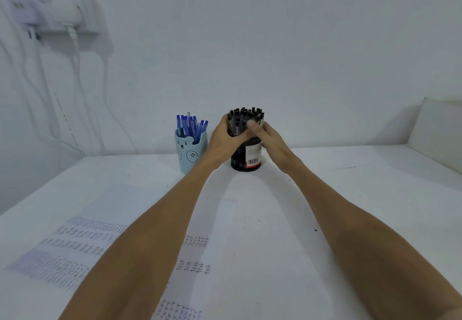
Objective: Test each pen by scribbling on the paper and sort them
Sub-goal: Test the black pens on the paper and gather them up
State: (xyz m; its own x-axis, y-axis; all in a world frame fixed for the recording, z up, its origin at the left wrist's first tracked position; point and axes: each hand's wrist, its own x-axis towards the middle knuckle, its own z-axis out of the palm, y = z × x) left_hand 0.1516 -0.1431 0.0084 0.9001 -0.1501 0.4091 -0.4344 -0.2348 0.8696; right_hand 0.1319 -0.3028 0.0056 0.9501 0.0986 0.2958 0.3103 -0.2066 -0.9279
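Both hands clasp one bundle: left hand [225, 139] curls round the black pens [246, 114] from the left, and right hand [268, 137] closes on them from the right, thumb across the barrels. Judged purpose: steadying the bunch or drawing one pen out. These pens stand upright in a black holder [246, 161] at the far centre of the table [350, 194]. Just left of it, a bear cup [190, 156] holds blue pens [191, 126]. Scribbled paper [195, 257] lies near, left.

obstacle: bear cup [191, 153] beside black holder [246, 162] | free: table [350, 182] right
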